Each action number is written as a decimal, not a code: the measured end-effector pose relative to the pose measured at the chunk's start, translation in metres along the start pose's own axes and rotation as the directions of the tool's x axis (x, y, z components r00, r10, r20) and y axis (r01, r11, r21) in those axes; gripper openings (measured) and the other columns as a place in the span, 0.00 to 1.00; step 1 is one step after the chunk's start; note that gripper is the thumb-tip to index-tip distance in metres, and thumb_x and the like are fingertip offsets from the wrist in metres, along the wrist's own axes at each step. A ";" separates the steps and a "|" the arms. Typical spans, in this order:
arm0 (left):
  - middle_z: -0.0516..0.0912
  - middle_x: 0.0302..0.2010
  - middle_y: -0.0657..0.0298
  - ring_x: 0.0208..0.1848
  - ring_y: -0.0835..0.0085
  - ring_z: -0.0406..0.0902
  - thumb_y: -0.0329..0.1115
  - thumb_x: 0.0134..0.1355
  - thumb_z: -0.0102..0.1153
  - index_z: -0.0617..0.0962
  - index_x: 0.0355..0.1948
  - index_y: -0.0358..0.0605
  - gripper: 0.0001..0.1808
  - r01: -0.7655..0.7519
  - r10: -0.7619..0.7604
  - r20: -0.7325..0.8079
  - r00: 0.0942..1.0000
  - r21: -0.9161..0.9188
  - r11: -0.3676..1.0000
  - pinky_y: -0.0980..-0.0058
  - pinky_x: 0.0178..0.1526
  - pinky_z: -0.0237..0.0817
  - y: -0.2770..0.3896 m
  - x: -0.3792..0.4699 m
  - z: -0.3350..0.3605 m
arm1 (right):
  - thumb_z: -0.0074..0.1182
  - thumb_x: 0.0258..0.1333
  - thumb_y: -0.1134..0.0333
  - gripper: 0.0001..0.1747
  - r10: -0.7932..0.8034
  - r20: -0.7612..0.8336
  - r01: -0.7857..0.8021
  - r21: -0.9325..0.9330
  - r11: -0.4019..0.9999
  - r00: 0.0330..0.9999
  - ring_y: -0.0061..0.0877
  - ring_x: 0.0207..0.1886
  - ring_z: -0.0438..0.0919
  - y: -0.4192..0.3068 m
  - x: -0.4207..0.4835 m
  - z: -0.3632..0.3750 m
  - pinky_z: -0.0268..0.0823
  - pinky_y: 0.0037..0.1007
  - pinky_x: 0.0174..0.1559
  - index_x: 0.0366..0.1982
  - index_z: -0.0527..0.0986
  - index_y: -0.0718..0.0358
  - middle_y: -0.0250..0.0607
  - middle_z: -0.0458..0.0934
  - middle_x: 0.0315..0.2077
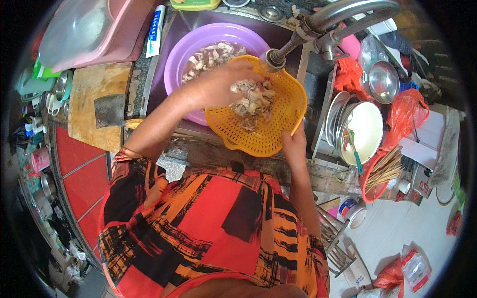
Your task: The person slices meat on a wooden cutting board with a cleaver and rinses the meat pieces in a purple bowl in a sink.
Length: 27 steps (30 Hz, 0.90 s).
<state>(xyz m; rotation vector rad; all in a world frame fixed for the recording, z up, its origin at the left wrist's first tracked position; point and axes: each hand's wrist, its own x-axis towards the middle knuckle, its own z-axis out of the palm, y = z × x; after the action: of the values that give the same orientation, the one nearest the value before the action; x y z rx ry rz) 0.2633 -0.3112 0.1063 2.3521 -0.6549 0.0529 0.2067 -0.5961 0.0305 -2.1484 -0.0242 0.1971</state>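
Note:
My right hand (294, 143) grips the near right rim of an orange plastic colander (287, 108), which is tilted over the sink. Pieces of raw meat (255, 100) are heaped in the middle of the colander. Over the heap's left side is my left hand (231, 83), blurred, and its fingers partly hide the meat; whether they hold a piece cannot be told. Under the colander's left part, a purple plastic basin (173, 70) stands in the steel sink (281, 35). Cloudy water and more meat pieces (212, 56) lie in the basin.
A faucet (274, 61) hangs above the colander's far edge. On the left, a cleaver (110, 110) rests on a wooden cutting board (87, 89). Stacked bowls (365, 126) with a green-handled spoon (356, 156), and an orange-red basket of chopsticks (372, 186), stand at right.

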 end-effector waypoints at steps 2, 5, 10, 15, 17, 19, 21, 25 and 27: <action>0.80 0.46 0.54 0.50 0.63 0.76 0.33 0.58 0.56 0.76 0.52 0.48 0.19 0.208 -0.223 -0.037 0.974 -0.248 0.946 0.68 0.56 0.65 -0.036 0.011 0.003 | 0.43 0.50 0.76 0.25 -0.009 -0.001 0.009 -0.051 0.999 1.000 0.29 0.45 0.76 -0.001 0.003 -0.001 0.67 0.30 0.48 0.53 0.65 0.68 0.46 0.76 0.42; 0.81 0.43 0.54 0.44 0.68 0.78 0.39 0.59 0.57 0.76 0.53 0.47 0.20 0.421 -0.519 -0.091 0.850 -0.474 0.773 0.71 0.51 0.68 -0.123 0.001 0.027 | 0.43 0.50 0.75 0.24 0.040 0.024 -0.039 -0.047 0.998 0.999 0.30 0.45 0.76 -0.001 0.003 -0.001 0.67 0.31 0.48 0.52 0.66 0.68 0.47 0.76 0.42; 0.80 0.43 0.48 0.47 0.66 0.77 0.48 0.54 0.61 0.72 0.56 0.42 0.32 0.596 -0.581 -0.219 0.784 0.000 0.803 0.66 0.53 0.67 -0.195 -0.005 0.086 | 0.47 0.49 0.69 0.21 0.109 0.055 -0.109 0.006 0.994 0.993 0.47 0.48 0.71 0.009 0.001 -0.004 0.63 0.41 0.52 0.47 0.69 0.67 0.53 0.72 0.44; 0.80 0.43 0.46 0.49 0.63 0.77 0.48 0.53 0.61 0.71 0.57 0.44 0.33 0.711 -0.695 0.152 0.703 -0.132 0.691 0.63 0.52 0.66 -0.190 -0.021 0.151 | 0.46 0.51 0.73 0.18 0.065 0.024 -0.063 -0.083 0.995 0.998 0.28 0.41 0.76 0.016 0.001 -0.004 0.68 0.30 0.45 0.46 0.68 0.69 0.45 0.76 0.38; 0.80 0.42 0.47 0.47 0.63 0.77 0.46 0.53 0.61 0.72 0.56 0.44 0.31 0.544 -0.577 0.312 0.755 0.192 0.817 0.63 0.51 0.66 -0.163 -0.042 0.160 | 0.46 0.51 0.74 0.18 0.041 0.025 -0.039 -0.069 0.997 0.999 0.28 0.42 0.75 0.024 0.000 -0.003 0.68 0.29 0.45 0.46 0.68 0.69 0.45 0.76 0.39; 0.81 0.41 0.48 0.46 0.63 0.78 0.45 0.53 0.61 0.72 0.56 0.44 0.30 0.481 -0.521 0.446 0.728 0.209 0.851 0.64 0.50 0.67 -0.150 -0.062 0.165 | 0.46 0.51 0.72 0.19 0.081 0.020 -0.081 0.017 0.997 0.996 0.33 0.43 0.74 0.020 -0.001 -0.001 0.66 0.32 0.47 0.47 0.68 0.69 0.46 0.74 0.39; 0.82 0.40 0.49 0.44 0.63 0.78 0.43 0.53 0.61 0.73 0.55 0.44 0.29 0.491 -0.507 0.489 0.710 0.171 0.854 0.64 0.48 0.68 -0.156 -0.076 0.164 | 0.47 0.50 0.70 0.20 0.188 0.023 -0.189 0.171 0.967 0.982 0.42 0.46 0.72 0.008 0.000 0.002 0.63 0.38 0.50 0.47 0.68 0.69 0.50 0.71 0.41; 0.83 0.38 0.51 0.41 0.63 0.79 0.40 0.54 0.61 0.74 0.54 0.45 0.27 0.649 -0.604 0.371 0.705 0.006 0.761 0.65 0.46 0.69 -0.166 -0.089 0.151 | 0.46 0.50 0.72 0.19 0.119 0.018 -0.120 0.087 0.989 0.993 0.38 0.45 0.73 0.006 0.001 -0.001 0.64 0.35 0.50 0.46 0.68 0.70 0.47 0.72 0.40; 0.83 0.37 0.52 0.39 0.63 0.80 0.38 0.54 0.61 0.74 0.54 0.45 0.26 0.762 -0.715 0.265 0.647 -0.188 0.619 0.65 0.44 0.70 -0.168 -0.090 0.128 | 0.46 0.50 0.72 0.17 0.043 0.009 -0.044 0.044 0.998 0.999 0.40 0.44 0.73 0.011 0.002 0.000 0.64 0.37 0.49 0.44 0.69 0.70 0.48 0.72 0.39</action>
<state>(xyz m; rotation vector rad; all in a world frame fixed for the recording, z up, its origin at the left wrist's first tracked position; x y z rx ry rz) 0.2457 -0.2450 -0.1128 2.1701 0.2906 -0.5832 0.2085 -0.6015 0.0213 -2.1053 0.0218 0.2301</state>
